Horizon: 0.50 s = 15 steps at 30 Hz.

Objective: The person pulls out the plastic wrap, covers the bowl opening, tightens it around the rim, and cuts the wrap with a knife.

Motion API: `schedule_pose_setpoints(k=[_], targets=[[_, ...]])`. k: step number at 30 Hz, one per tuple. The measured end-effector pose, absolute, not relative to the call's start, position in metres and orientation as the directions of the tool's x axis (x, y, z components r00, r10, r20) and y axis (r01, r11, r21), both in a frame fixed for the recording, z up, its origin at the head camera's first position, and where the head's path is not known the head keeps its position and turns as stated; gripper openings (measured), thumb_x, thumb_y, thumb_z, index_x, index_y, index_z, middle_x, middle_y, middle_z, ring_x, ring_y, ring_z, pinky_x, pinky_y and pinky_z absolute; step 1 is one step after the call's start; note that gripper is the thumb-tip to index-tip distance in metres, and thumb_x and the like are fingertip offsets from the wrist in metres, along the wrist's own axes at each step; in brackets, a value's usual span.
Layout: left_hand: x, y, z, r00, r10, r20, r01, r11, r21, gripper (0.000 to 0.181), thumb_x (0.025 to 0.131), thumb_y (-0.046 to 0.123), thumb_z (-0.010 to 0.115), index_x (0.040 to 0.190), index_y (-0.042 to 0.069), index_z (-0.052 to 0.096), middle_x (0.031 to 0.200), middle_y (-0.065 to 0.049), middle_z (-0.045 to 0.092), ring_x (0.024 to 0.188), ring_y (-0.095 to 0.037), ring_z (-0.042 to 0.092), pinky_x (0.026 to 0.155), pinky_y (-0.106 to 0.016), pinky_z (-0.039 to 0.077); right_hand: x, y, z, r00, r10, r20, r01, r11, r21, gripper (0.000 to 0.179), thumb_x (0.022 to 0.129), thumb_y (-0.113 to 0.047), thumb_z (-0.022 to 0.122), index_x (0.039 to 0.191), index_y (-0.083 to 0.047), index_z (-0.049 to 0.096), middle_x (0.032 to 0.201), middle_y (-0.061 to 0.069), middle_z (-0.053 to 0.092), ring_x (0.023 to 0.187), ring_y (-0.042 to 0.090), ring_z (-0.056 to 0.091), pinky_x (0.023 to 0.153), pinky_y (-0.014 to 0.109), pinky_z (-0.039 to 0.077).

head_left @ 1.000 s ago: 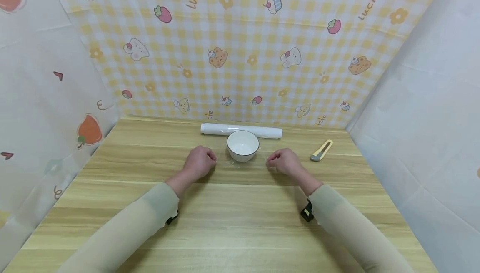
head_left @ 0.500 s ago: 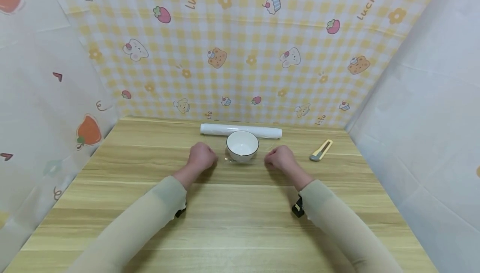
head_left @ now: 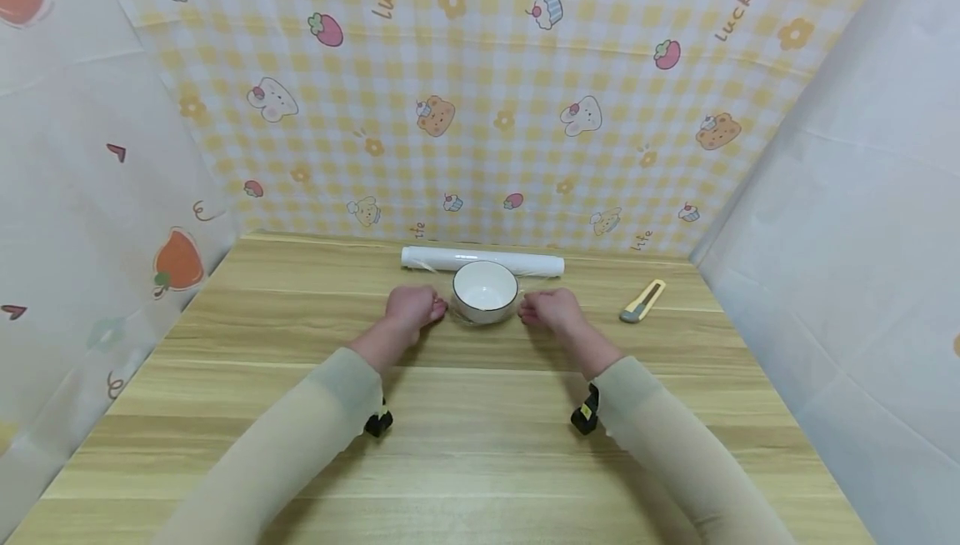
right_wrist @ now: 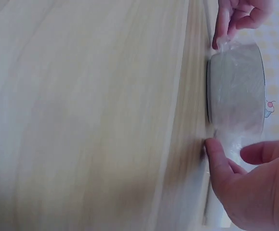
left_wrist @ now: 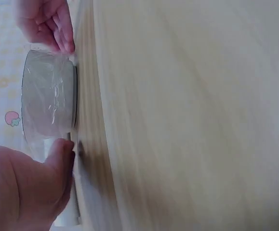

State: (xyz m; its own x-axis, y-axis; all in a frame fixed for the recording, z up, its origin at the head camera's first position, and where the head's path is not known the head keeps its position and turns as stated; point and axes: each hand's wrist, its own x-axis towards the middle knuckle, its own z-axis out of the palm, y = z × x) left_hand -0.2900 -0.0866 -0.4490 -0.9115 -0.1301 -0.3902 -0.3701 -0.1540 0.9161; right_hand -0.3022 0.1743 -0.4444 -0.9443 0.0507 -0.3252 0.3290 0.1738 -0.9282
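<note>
Yellow-checked backdrop cloth at the back, wood-grain table below. Two pale long sleeves come in from the near edge. White roll of film at the table's back, long axis left-right, right end slightly nearer the person; head view shows its full length, wrist views only part. Clear plastic film lies wrinkled over the outside of the bowl and stretches out to both hands; wrist views show the creases well, head view barely.

White dark-rimmed bowl stands upright between the hands, just in front of the roll, mouth up. Round, so no long axis. Head view shows its white inside; wrist views show the side wall and dark foot instead.

Left hand beside the bowl: grip narrow, fingers pinching the film's edge, clearest in right wrist view. Right hand on the other side: thumb and finger a little apart in right wrist view, film between; can't tell if that grip is holding it.

Yellow-and-grey utility knife off to the right, head view only, set diagonally, grey end toward the person. Small black wrist camera under each cuff.
</note>
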Motion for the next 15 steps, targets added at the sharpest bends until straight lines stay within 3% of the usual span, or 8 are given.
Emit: schedule_pose_setpoints(k=[4,7,12,15], targets=[[-0.294,-0.082,-0.448,-0.893,-0.128,-0.432,-0.359,-0.378,0.853,0.030,0.105,0.001,0.050,0.128,-0.013,0.064,0.114,-0.023,0.073,0.111,-0.029,0.076,0.106,-0.037,0.062,-0.306,0.168,-0.449,-0.929,0.063,-0.364,0.364,-0.005,-0.931,0.034,0.109,-0.008,0.060,0.135,0.014,0.066,0.096,0.012,0.079,0.089,0.017,0.080,0.100,0.035,0.065],[-0.295,-0.079,-0.446,-0.890,-0.126,-0.438,-0.350,-0.427,0.834,0.030,0.110,0.013,0.049,0.123,-0.009,0.066,0.117,-0.022,0.070,0.119,-0.034,0.073,0.108,-0.038,0.062,-0.309,0.165,-0.451,-0.921,0.076,-0.383,0.376,-0.088,-0.922,0.031,0.111,-0.014,0.061,0.128,0.011,0.068,0.089,0.006,0.075,0.082,0.013,0.077,0.098,0.034,0.066],[-0.297,-0.073,-0.445,-0.888,-0.158,-0.432,-0.336,-0.420,0.843,0.024,0.105,0.011,0.059,0.117,-0.006,0.069,0.107,-0.015,0.073,0.099,-0.023,0.078,0.098,-0.033,0.066,-0.314,0.160,-0.453,-0.919,0.103,-0.380,0.368,-0.118,-0.922,0.030,0.110,-0.018,0.066,0.126,0.006,0.072,0.088,0.004,0.074,0.074,0.009,0.074,0.089,0.030,0.068],[-0.299,-0.070,-0.448,-0.890,-0.187,-0.415,-0.317,-0.397,0.861,0.028,0.101,0.002,0.065,0.126,-0.009,0.070,0.102,-0.014,0.076,0.083,-0.015,0.077,0.090,-0.029,0.067,-0.316,0.157,-0.454,-0.922,0.123,-0.367,0.356,-0.100,-0.929,0.031,0.108,-0.014,0.067,0.132,0.005,0.072,0.087,0.002,0.075,0.072,0.007,0.072,0.082,0.026,0.068]])
